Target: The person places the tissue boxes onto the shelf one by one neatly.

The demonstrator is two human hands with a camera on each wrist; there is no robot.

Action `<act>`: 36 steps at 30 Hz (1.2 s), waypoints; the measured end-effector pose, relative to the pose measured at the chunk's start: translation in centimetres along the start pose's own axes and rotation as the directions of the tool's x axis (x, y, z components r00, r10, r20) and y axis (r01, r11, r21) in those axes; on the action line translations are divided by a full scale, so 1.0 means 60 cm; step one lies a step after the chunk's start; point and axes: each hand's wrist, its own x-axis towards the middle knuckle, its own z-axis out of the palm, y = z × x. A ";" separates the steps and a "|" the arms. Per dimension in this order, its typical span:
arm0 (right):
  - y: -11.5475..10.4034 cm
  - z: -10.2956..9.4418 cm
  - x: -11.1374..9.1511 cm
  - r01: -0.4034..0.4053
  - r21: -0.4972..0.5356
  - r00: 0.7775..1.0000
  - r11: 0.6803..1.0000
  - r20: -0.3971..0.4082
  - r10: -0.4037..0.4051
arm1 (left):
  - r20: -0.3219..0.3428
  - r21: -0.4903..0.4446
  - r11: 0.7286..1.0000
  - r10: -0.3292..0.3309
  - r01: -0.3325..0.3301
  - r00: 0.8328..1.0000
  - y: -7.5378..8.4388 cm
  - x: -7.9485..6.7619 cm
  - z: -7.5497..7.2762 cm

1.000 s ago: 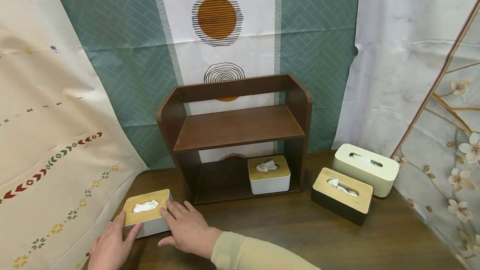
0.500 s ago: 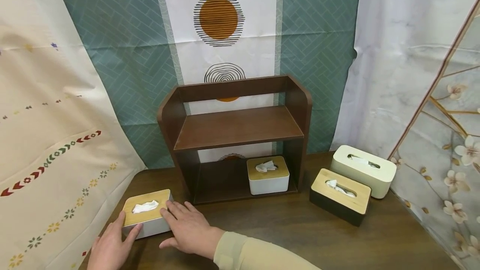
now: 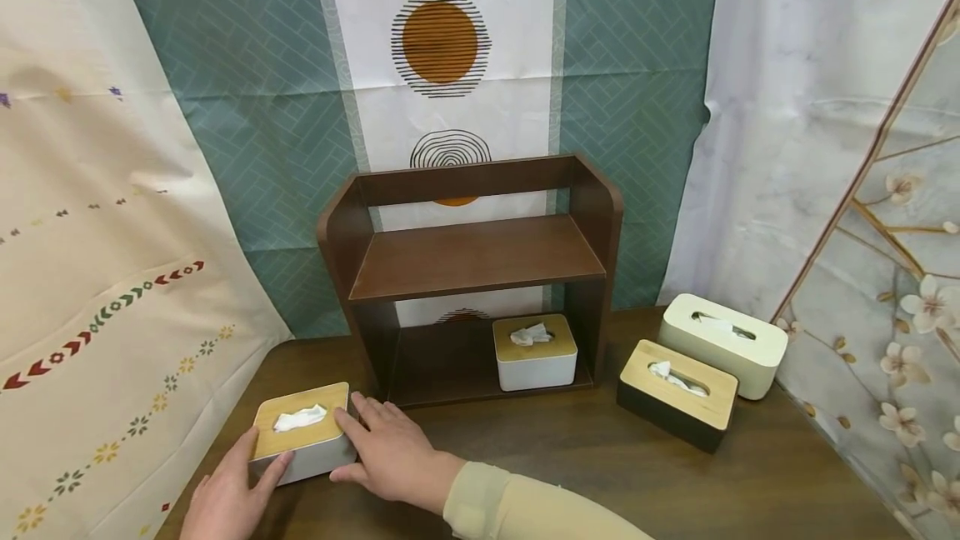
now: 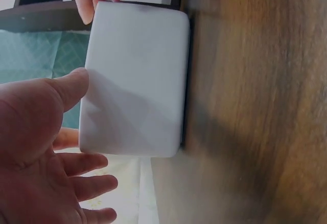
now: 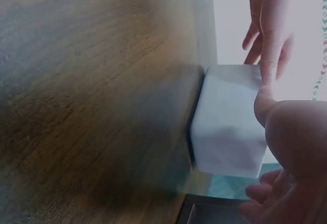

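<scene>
A tissue box [image 3: 310,463] with a pale wood lid and white sides stands at the front left, a tissue showing in its slot. My left hand [image 3: 225,497] is at its left end, with the thumb against the front edge and the fingers extended by the left side. At the right end, the fairly straight fingers of my right hand [image 3: 397,454] touch the lid's edge and side. The left wrist view shows the box's plain white front [image 4: 135,81] between both hands. Whether its base rests on the table or is slightly raised, I cannot tell.
Behind stands a dark brown two-tier shelf [image 3: 480,252], with another white tissue box [image 3: 537,372] on its lower level at the right. On the table [image 3: 600,473], to the right, are a black wood-topped tissue box [image 3: 667,419] and a cream one [image 3: 750,361].
The tissue box between my hands has shifted slightly right, and both hands have moved along with it. The shelf and other boxes stay put; the head view has tilted a little.
</scene>
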 end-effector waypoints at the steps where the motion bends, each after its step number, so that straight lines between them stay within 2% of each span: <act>1: 0.000 0.002 0.002 -0.007 0.002 1.000 1.000 -0.001 0.007 | -0.001 -0.007 1.000 0.004 -0.004 1.000 -0.001 0.001 0.001; 7: -0.005 0.008 0.010 -0.014 0.016 1.000 1.000 0.006 0.014 | -0.016 -0.015 0.999 0.036 -0.036 0.999 -0.002 0.007 0.002; 14: -0.010 0.020 0.012 0.017 -0.001 0.999 1.000 -0.029 -0.017 | -0.026 0.002 0.999 0.042 -0.042 0.999 0.002 0.008 0.006; 19: -0.019 0.026 0.009 0.012 0.017 0.999 1.000 -0.050 -0.011 | -0.065 0.014 0.999 0.042 -0.041 0.997 0.004 -0.002 0.011; 24: -0.029 0.024 0.003 -0.007 0.053 0.998 0.999 -0.065 0.011 | -0.090 -0.021 1.000 0.005 -0.007 0.996 0.013 -0.012 0.015; 27: -0.031 0.025 -0.004 -0.022 0.066 0.997 0.998 -0.066 0.026 | -0.080 -0.041 0.999 -0.020 0.016 0.997 0.017 -0.019 0.020; 36: -0.032 0.012 -0.029 -0.039 0.040 0.991 0.998 -0.126 0.044 | -0.078 -0.068 0.997 -0.026 0.021 0.997 0.036 -0.043 0.016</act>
